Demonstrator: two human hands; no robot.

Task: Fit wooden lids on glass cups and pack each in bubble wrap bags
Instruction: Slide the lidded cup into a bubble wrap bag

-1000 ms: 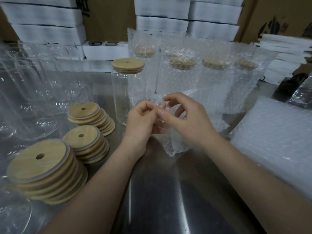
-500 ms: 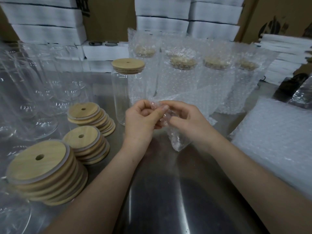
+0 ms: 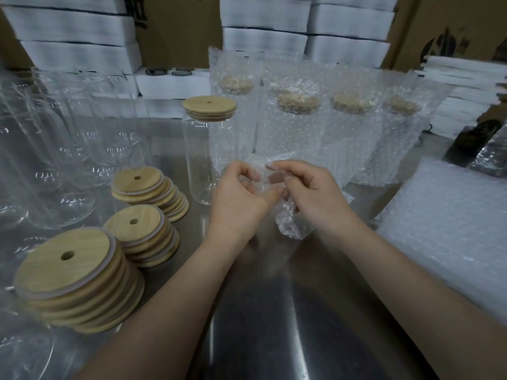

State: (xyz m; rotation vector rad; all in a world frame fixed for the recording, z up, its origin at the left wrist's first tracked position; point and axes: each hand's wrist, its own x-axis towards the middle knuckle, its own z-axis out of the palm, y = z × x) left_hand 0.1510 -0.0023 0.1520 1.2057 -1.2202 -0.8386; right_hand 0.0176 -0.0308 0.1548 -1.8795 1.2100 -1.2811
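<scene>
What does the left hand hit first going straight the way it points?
Past the bubble wrap bag it pinches, the left hand likely meets a bagged cup; the lidded cup stands left of that line. Depth unclear.

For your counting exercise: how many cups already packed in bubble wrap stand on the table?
4, in a row at the back: leftmost cup, second cup, third cup, rightmost cup. Others may be hidden.
</scene>
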